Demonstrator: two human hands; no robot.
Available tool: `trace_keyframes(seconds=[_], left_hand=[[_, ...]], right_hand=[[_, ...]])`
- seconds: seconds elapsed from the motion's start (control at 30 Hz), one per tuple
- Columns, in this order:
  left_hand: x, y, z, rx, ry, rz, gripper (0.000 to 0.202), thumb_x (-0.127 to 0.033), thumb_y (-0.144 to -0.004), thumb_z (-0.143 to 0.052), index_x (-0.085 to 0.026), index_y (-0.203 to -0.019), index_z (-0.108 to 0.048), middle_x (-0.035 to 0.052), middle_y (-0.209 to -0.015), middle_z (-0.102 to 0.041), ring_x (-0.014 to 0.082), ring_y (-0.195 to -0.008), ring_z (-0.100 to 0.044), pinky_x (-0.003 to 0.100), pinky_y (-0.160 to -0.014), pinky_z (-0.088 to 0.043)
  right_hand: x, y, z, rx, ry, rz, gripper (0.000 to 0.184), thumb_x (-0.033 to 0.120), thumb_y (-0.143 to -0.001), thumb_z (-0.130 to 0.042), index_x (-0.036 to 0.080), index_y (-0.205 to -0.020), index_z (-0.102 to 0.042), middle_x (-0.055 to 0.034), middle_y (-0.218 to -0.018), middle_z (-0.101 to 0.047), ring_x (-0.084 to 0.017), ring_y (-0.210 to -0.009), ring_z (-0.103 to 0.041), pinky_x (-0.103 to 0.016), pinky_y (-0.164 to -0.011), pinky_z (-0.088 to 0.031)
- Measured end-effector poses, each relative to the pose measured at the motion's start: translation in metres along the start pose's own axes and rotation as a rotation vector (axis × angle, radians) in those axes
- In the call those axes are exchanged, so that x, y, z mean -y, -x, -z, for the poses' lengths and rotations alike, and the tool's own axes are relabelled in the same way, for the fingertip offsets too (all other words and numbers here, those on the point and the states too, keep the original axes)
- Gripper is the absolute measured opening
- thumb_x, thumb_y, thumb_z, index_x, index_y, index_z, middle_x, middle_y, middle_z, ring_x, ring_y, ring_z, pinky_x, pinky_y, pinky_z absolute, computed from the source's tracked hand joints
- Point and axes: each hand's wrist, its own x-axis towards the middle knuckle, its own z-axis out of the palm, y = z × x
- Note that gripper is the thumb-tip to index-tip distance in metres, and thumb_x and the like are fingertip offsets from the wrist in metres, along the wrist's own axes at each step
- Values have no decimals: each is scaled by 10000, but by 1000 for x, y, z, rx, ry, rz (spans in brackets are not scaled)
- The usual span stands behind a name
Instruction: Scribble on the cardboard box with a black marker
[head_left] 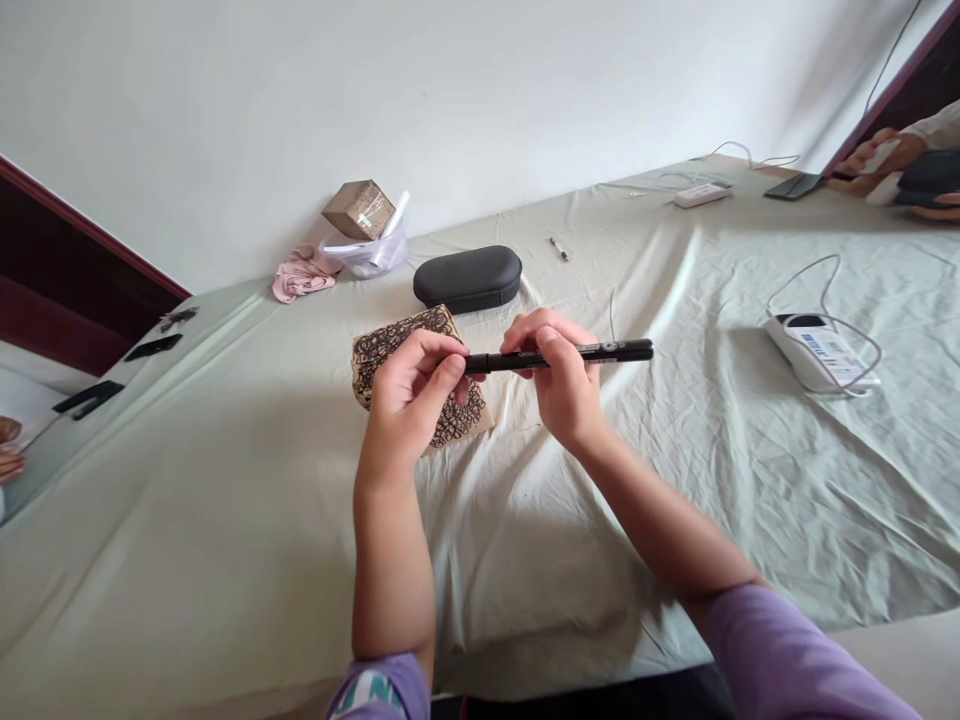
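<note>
My left hand [409, 395] pinching the black pen [559, 355] at its left end, my right hand [559, 375] with fingers wrapped round its middle, pen level above the patterned cardboard piece [390, 345] on the cloth-covered bench [225, 520], black case [467, 277] behind

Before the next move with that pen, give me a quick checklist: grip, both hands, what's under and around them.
1. Black pen in grip: ok. It lies level between both hands, above the cloth.
2. Left hand on the pen's left end: ok, fingers closed round it.
3. Right hand on the barrel: ok, fingers pinch it near the middle.
4. Cap on or off: cannot tell, the left hand hides that end.
5. Scribbled cardboard piece flat on the table cloth: ok, right under the left hand.
6. Nearby clutter: ok. The black case and the white device with its cable sit apart from the hands.
</note>
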Motion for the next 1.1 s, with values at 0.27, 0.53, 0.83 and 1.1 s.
trace_keyframes(seconds=[0.27,0.53,0.83,1.1], left_hand=[[20,-6,-6,7,-7,-10,295,-508,-1007,-779,-231,-948,-695,-34,-665,-652,92,-481,-590,219,-492,-500],[37,-6,77,-338,-181,-201,500,-539,-913,-872,-290,-1304,-683,116,-1465,-729,303,-1389,-711,493,-1208,-549],[137,0,142,-29,73,117,1559,-895,-555,-907,-428,-1786,-72,165,-1806,-395,426,-1671,-406,573,-1327,-413],[153,-8,124,-61,49,84,1529,-692,-533,-1031,-340,-1768,-202,199,-1786,-396,448,-1662,-397,545,-1348,-364]], right_hand=[[-23,4,-8,60,-91,-172,462,665,-1061,-569,233,-924,-659,34,-721,-521,-124,-598,-444,-264,-548,-362],[-43,-23,24,-138,-109,-247,333,429,-891,-840,262,-892,-552,134,-572,-353,-77,-497,-267,-231,-503,-208],[-89,-33,76,83,454,-687,412,416,-907,-599,176,-1175,-798,-64,-997,-752,-125,-645,-575,-242,-549,-423],[-145,3,66,464,1123,-641,439,89,-931,-609,154,-1296,-844,-158,-1288,-799,-275,-1162,-700,-322,-1035,-503]])
